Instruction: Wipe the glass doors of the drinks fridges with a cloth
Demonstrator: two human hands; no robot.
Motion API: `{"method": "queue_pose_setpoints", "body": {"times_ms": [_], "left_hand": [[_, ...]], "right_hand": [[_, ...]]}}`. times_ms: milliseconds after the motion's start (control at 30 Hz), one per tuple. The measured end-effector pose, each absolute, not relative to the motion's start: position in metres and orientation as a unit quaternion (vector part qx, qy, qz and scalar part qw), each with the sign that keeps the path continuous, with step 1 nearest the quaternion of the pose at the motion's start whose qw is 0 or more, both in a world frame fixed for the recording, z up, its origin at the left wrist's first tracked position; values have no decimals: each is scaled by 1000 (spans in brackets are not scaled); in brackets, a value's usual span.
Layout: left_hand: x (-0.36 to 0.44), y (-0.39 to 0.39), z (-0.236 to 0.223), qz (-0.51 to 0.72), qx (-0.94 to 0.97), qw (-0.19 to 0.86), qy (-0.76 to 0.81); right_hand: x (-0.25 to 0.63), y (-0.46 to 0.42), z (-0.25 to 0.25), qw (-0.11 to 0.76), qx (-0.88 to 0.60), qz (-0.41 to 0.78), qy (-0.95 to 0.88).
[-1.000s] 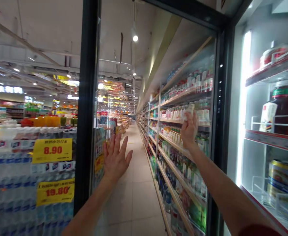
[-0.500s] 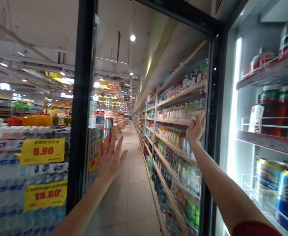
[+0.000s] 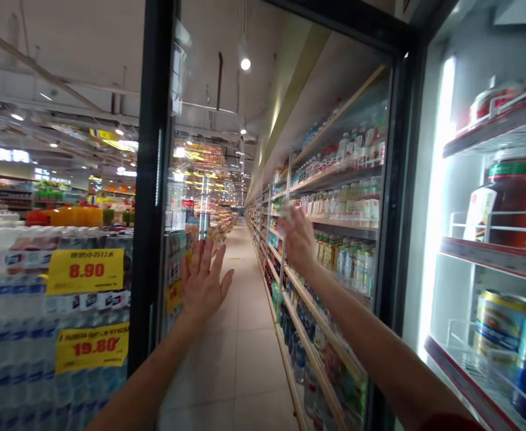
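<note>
Glass door (image 3: 227,149) fills the middle of the frame. The left hand (image 3: 203,281), fingers spread, lies open against it at lower centre; the right hand (image 3: 299,239), blurred, grasps a pale cloth (image 3: 285,211) at centre, beside the reflected or seen-through shelves (image 3: 335,221).

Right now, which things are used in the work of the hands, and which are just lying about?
In use:
right hand, with what looks like a pale cloth, blurred
left hand, fingers spread
glass door

Just lying about:
yellow price signs
stacked bottles at left
dark bottles on the right shelf
cans below them
</note>
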State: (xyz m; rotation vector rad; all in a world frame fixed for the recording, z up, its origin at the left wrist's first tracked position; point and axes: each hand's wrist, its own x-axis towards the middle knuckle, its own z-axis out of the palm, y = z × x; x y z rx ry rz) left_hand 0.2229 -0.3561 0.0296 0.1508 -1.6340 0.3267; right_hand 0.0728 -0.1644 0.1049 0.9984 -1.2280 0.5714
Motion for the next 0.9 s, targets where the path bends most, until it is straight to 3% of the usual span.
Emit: {"method": "queue_pose_setpoints", "body": {"times_ms": [67,133,267,333,467,667,833,900], "left_hand": [[223,-356,29,144,64,672,-724],[224,-356,29,144,62,671,-724],[224,-356,29,151,65,668,-726],[224,-356,30,153,66,668,-726],[225,-358,31,152,58,672,-722],[225,-336,10,161,31,651,-741],[221,-320,-8,165,33,636,-753],[221,-319,-8,166,36,634,-754]], "right_hand": [[85,-173,82,627,559,121,-530],[85,-167,65,621,575,84,-526],[63,-138,60,690,326,326,-558],[62,-138,56,690,277,375,-554],[76,-153,31,650,443,241,-568],[73,-140,13,677,256,390,-569],[86,-144,-16,628,448,232,-593],[77,-130,-24,636,405,258,-604]]}}
